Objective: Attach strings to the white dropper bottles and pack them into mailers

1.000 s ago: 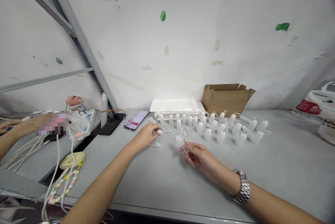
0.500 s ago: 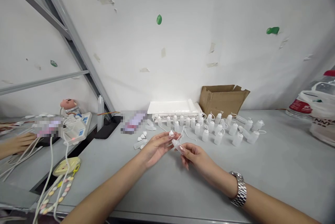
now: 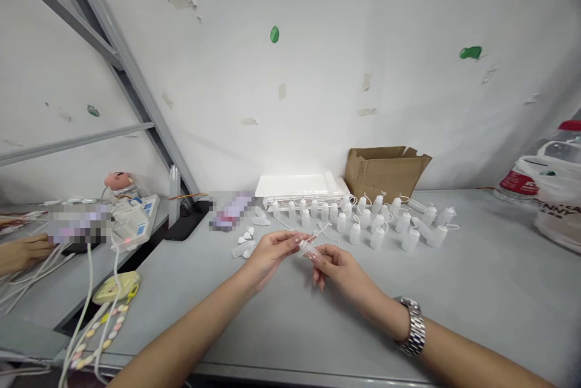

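Right hand [image 3: 338, 267]: fingers narrow, closed round the body of a small translucent bottle [image 3: 311, 251], held tilted above the tabletop [image 3: 272, 327], its upper end toward my left. Left hand [image 3: 272, 253]: fingertips pinched on a white tip [image 3: 302, 244] at the bottle's upper end; too small to tell how far it is seated. My hands nearly meet there. Metal watch [image 3: 411, 326] on my right wrist.

Beyond my hands, white cap straps [image 3: 323, 232] lie loose. Past my left fingers: loose white tips [image 3: 247, 234] and an empty-looking clear bottle [image 3: 241, 249] on its side. Ahead and to the right, a cluster of bottles [image 3: 376, 236], mostly upright, before a white stack [image 3: 297, 185] and an open cardboard box [image 3: 385, 173]. Far left, another person's hand [image 3: 25, 253] near white cables [image 3: 89, 279].
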The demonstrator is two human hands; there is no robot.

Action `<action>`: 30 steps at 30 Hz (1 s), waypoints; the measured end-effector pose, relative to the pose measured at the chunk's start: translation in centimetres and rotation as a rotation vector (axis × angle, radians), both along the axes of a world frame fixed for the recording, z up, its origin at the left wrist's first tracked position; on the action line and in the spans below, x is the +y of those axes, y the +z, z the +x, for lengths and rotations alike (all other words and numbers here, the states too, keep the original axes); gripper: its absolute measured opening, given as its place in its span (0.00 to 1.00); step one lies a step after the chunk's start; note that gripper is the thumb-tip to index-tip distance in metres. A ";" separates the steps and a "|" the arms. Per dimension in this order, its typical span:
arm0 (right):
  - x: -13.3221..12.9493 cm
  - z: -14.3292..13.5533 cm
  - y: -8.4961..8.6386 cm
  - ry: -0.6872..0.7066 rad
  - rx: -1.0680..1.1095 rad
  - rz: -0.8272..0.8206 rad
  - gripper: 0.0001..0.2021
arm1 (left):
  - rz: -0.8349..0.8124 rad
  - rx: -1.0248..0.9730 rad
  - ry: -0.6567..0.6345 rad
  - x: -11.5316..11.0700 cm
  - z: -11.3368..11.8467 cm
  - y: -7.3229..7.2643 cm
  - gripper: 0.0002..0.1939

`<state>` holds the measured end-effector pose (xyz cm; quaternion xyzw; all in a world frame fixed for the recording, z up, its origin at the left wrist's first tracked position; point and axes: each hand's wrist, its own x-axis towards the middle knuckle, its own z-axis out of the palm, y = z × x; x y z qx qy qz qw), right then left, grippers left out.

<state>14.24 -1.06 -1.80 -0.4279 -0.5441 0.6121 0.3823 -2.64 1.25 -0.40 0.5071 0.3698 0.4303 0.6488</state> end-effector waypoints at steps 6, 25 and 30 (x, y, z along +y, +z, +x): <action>-0.1 0.0 -0.8 -0.058 -0.032 0.067 0.21 | 0.002 0.024 -0.005 -0.2 0.0 -0.4 0.16; 0.2 0.9 0.2 0.166 0.247 -0.108 0.19 | 0.111 -0.084 0.109 -0.7 0.8 -0.9 0.15; 0.0 0.7 0.3 0.004 -0.055 0.095 0.19 | 0.055 -0.017 0.183 -0.8 0.8 -1.2 0.15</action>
